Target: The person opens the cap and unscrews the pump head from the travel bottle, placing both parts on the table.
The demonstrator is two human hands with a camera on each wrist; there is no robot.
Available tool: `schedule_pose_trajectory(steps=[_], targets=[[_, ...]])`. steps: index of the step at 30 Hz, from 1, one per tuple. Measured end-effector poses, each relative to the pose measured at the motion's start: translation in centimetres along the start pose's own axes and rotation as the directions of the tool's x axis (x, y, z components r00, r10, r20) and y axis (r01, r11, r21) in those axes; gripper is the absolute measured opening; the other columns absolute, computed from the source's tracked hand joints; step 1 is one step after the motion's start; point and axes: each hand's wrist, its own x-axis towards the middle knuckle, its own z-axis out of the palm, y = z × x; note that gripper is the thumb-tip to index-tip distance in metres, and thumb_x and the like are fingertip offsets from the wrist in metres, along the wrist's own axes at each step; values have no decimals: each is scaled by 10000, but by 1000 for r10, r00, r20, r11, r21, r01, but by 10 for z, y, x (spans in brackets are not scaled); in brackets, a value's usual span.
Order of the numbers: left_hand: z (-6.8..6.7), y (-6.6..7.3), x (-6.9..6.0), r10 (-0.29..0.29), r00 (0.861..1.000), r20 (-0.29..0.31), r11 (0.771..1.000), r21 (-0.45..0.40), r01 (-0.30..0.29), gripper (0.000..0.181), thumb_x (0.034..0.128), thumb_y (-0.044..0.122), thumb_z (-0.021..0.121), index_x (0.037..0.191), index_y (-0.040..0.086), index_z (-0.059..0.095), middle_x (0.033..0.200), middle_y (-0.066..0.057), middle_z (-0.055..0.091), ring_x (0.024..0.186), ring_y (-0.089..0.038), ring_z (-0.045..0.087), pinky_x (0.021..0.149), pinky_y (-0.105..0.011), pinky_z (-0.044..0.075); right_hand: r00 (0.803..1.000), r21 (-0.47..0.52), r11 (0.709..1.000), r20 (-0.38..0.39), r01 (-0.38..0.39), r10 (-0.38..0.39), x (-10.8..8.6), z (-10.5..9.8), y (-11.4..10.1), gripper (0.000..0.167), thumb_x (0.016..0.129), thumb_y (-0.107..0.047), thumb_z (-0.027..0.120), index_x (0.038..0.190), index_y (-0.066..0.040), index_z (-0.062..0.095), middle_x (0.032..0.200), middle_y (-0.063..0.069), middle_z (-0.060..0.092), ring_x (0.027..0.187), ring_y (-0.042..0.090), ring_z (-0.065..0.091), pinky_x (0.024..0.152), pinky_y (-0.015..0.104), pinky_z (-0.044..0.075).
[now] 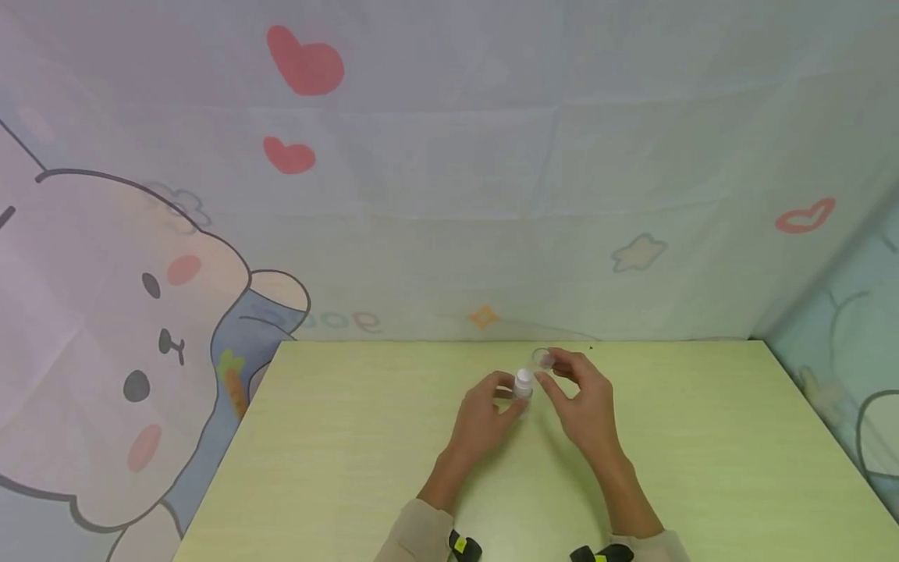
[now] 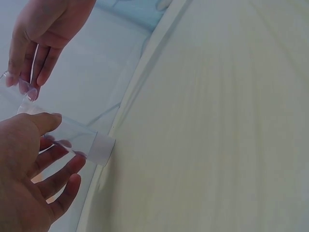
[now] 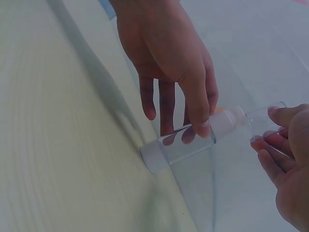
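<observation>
A clear bottle [image 3: 188, 145] with a white base and white top stands upright on the table, held around its body by my left hand [image 1: 485, 417]. In the left wrist view, the thumb and fingers of the left hand [image 2: 34, 169] lie on either side of the bottle [image 2: 77, 137]. My right hand [image 1: 586, 402] pinches a clear cap [image 1: 542, 359] just beside the bottle's top. The right wrist view shows this clear cap [image 3: 265, 121] between the thumb and fingers of the right hand [image 3: 294, 145], close to the white top; whether they touch I cannot tell.
The pale yellow-green table [image 1: 337, 437] reaches back to a hanging cloth [image 1: 449, 172] printed with hearts and a large cartoon animal. A small dark speck lies near the table's back edge.
</observation>
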Motion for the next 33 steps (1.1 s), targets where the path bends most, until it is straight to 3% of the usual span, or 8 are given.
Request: schedule_pose_trajectory(steps=[7,24,33], targets=[[0,0,1,14,1000,-8,1000,3,-14,325,1016,363,746,1276,181,675,1258,39,728,1132,-259,730,870,-327,583,1000,-6,1000,-14,-4,4,0,-2,2,396,915,-72,847,1285,-40,711,1143,72,747,1041,289,732,947,189,540],[0,-2,0,-12,999,-37,1000,-18,11,313,1012,352,750,1266,184,678,1276,36,717,1146,-254,724,881,-346,590,1000,2,1000,-6,-14,14,1,-4,6,355,937,-83,828,1269,-52,709,1147,61,742,1057,260,723,963,258,560],[-1,0,0,-27,999,-37,999,-18,27,320,1009,350,756,1272,184,677,1278,35,717,1145,-240,722,888,-353,590,1000,-27,999,-8,-23,23,-1,-5,4,369,931,-86,836,1270,-40,700,1159,65,739,1064,254,720,960,202,543]])
